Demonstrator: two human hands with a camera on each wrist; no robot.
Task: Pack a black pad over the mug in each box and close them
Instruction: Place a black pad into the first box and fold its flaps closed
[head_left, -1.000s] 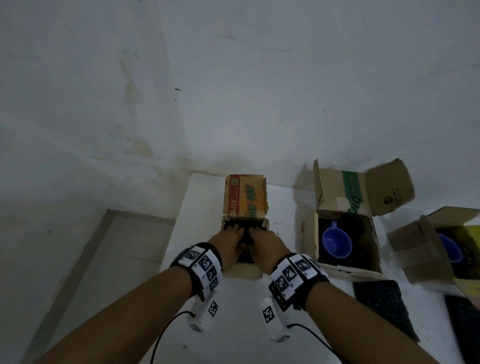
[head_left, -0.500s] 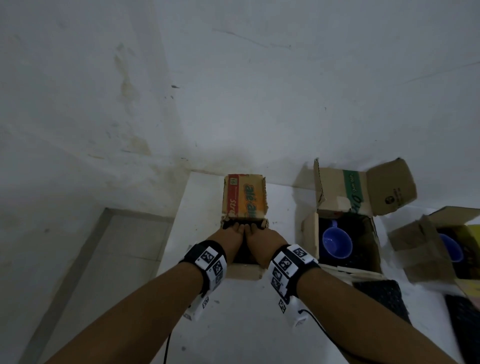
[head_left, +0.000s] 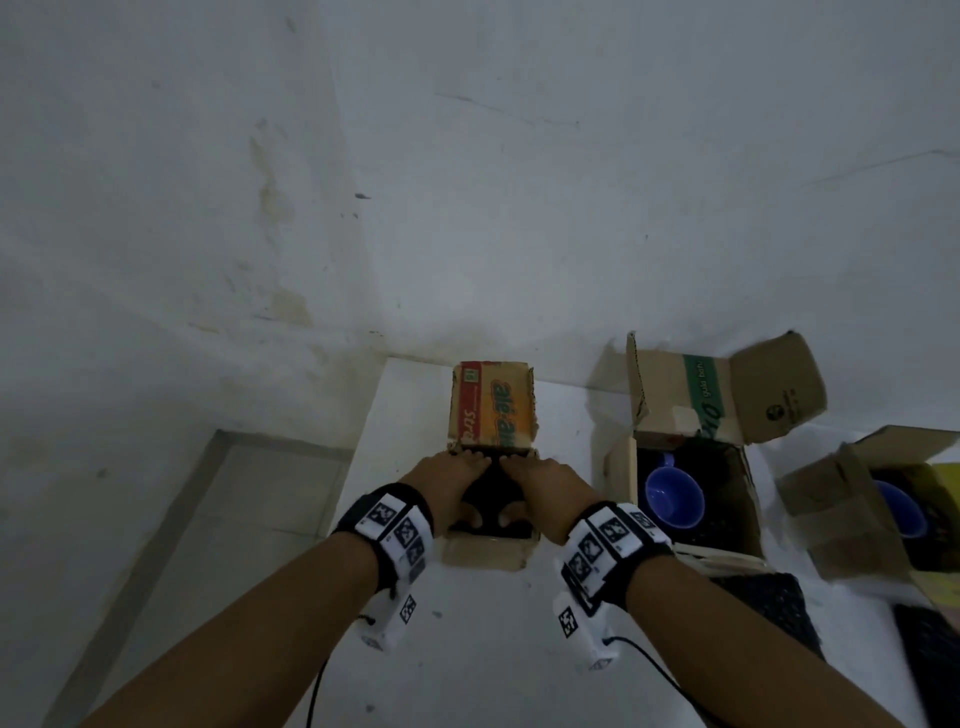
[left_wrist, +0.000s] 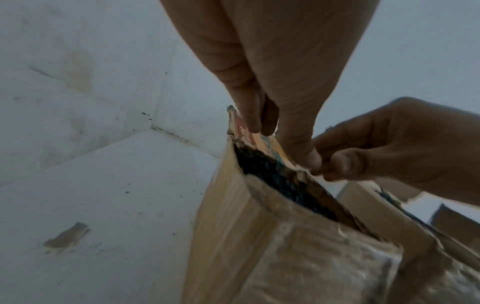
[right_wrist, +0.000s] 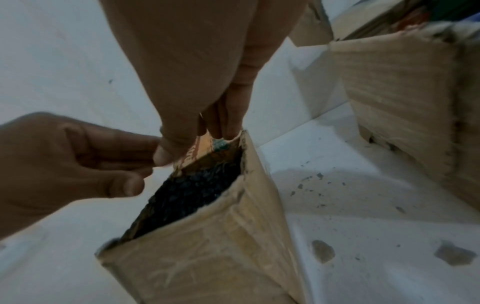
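At the desk's far left corner, both hands, left hand (head_left: 451, 486) and right hand (head_left: 540, 488), press the pad (right_wrist: 192, 197) into one box (head_left: 488, 551); two boxes (head_left: 631, 467) await.

bare room corner, likely a home storeroom or utility space, dim light. stained white plaster walls (head_left: 467, 182) meet at a corner, white tiled ledge (head_left: 467, 639) with chips and black crumbs, grey floor (head_left: 234, 519) below it. reused printed cardboard boxes (head_left: 691, 467) sit open on the ledge. kind of building cannot be told for sure.
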